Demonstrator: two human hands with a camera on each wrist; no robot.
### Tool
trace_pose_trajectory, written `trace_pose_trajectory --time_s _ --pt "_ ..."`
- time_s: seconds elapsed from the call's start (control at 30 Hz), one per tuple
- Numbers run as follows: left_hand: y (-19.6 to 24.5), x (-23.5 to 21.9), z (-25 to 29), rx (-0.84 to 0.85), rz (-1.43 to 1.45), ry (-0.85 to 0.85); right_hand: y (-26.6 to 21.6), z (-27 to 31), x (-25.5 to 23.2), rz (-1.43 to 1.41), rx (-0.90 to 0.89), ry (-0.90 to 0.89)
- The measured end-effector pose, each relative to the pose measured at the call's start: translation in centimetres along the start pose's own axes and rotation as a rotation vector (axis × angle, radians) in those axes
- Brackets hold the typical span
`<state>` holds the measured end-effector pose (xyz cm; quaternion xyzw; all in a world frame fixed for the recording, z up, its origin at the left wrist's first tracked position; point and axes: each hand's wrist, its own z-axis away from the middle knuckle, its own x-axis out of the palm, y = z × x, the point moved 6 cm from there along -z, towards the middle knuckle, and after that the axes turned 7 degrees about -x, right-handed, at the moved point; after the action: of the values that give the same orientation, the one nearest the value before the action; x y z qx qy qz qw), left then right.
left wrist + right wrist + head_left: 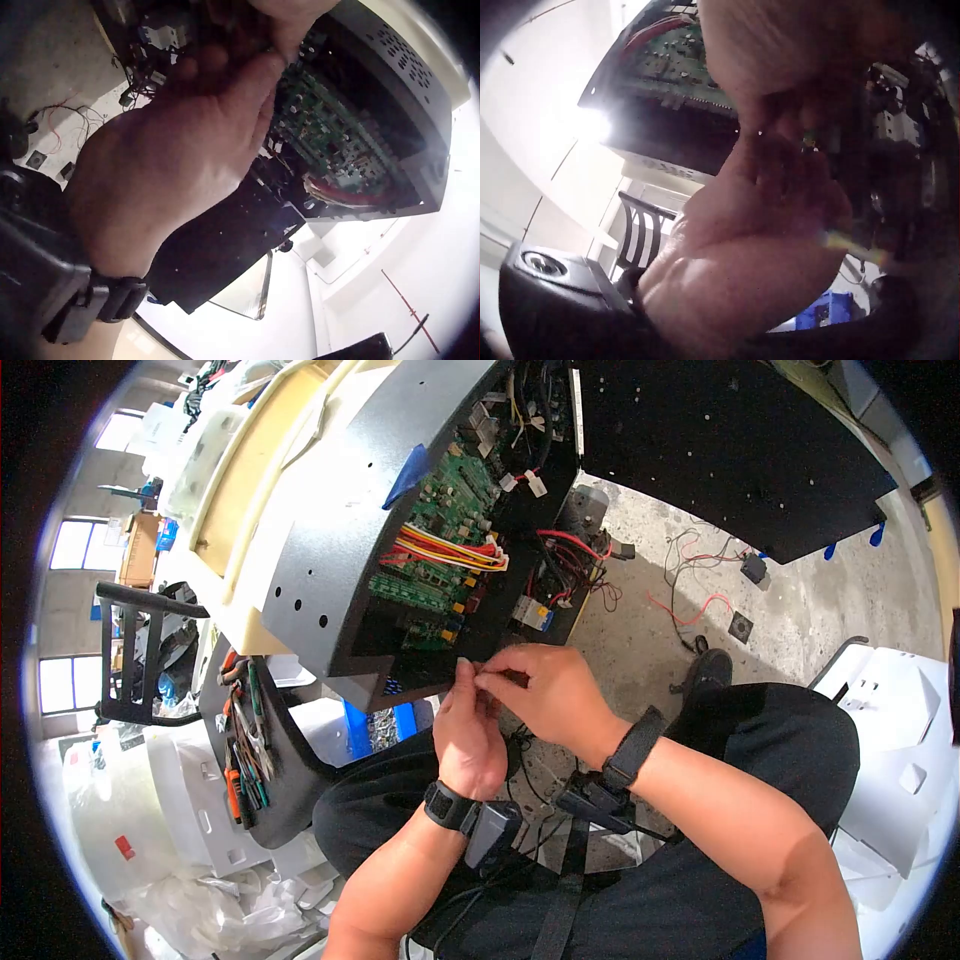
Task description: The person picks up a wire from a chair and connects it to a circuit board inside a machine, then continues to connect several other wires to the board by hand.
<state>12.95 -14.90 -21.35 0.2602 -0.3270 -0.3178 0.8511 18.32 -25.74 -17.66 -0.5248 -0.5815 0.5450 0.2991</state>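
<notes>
In the head view, my left hand (468,732) and right hand (552,695) meet at their fingertips just below the front edge of an open black metal case (345,550). The right thumb and forefinger pinch a tiny thing against the left thumb and forefinger; I cannot tell what it is, as the fingertips cover most of it. Inside the case sits a green circuit board (445,500), with a bundle of red, yellow and white wires (450,550) across it. The left wrist view shows the left hand (187,150) with its thumb stretched towards the other hand's fingers.
The case's black door panel (720,450) swings out at the right. Pliers and other hand tools (245,740) lie on a dark chair seat (290,800). A blue crate (405,720) stands under the case. Loose wires (690,595) and a small fan (740,626) lie on the concrete floor.
</notes>
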Motion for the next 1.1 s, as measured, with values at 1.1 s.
trace_pose_trajectory --time_s 1.1 --pt "-0.2 -0.3 0.2 -0.061 0.018 -0.094 2.8 1.7 2.6 -0.672 0.736 -0.157"
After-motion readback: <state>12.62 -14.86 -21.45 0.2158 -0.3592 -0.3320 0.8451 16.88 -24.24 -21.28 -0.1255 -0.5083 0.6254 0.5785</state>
